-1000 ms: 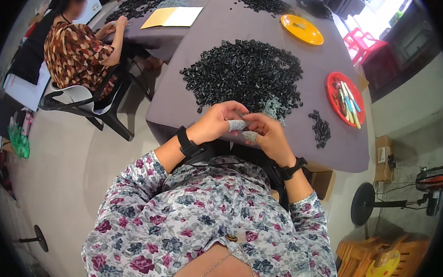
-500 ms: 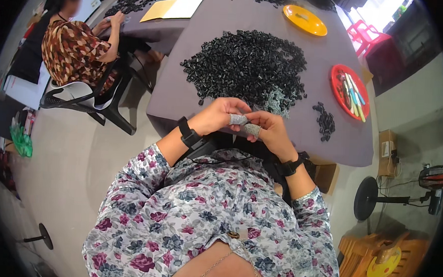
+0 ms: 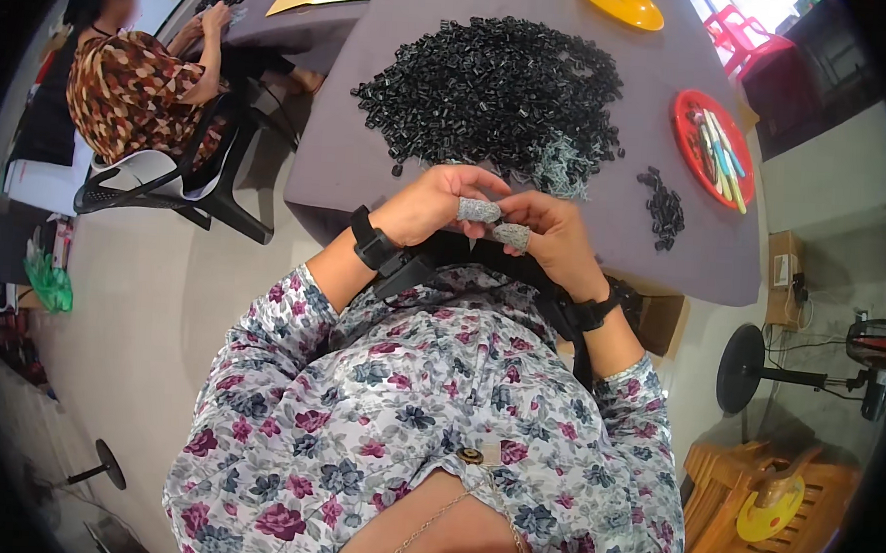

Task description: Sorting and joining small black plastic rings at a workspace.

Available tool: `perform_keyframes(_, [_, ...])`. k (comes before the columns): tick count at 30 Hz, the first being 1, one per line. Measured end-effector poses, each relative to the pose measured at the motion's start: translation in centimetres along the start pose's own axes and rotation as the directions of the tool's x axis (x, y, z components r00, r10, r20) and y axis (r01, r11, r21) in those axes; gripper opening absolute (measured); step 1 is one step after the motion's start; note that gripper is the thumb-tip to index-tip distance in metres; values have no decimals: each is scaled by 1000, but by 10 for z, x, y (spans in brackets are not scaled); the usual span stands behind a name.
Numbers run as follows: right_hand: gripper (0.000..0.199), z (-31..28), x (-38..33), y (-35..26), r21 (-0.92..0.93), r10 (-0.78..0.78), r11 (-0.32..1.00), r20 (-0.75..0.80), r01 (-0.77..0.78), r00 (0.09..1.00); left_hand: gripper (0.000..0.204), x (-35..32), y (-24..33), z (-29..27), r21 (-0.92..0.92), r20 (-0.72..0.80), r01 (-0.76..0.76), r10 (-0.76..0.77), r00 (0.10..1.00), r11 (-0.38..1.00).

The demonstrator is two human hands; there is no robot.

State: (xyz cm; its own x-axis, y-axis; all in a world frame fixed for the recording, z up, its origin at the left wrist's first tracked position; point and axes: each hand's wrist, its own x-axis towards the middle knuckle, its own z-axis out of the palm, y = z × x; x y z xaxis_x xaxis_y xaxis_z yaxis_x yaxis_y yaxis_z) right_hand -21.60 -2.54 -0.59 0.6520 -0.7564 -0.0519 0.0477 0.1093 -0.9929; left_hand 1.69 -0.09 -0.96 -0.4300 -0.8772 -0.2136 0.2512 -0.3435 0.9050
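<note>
My left hand (image 3: 429,206) and my right hand (image 3: 563,245) meet at the table's near edge, fingertips pinched together. Between them is a small dark piece, mostly hidden by the fingers. It looks like one of the small black plastic parts. A grey speckled cover wraps a digit on each hand. Just beyond lies a broad pile of small black plastic parts (image 3: 483,93), with thin grey-green scraps (image 3: 564,165) at its near right side. A smaller group of black parts (image 3: 664,210) lies to the right of my right hand.
A red plate (image 3: 683,119) at the right holds slim tools with white, blue and yellow handles (image 3: 722,156). Farther back sits a yellow plate (image 3: 632,8). At the left, a person (image 3: 142,86) works seated on a black chair (image 3: 233,180). A fan (image 3: 741,368) stands right.
The view has shifted, so the table and pile sit higher in the picture. My hands stay pinched together near the table edge, with only small finger movements.
</note>
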Motion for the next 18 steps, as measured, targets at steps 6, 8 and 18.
perform_keyframes(6, [31, 2, 1, 9, -275, -75, 959, -7, 71, 997, 33, 2, -6, 4, 49, 20, -48, 47, 999, 998])
perform_keyframes(8, [33, 7, -2, -9, -498, -226, 842, 23, 207, 974, 34, 5, -8, 0, 61, 6, -57, 57, 998, 996])
perform_keyframes(18, [38, 7, -6, -13, -599, -306, 755, 34, 264, 951, 44, 1, -7, 6, 129, 14, -109, 109, 994, 986])
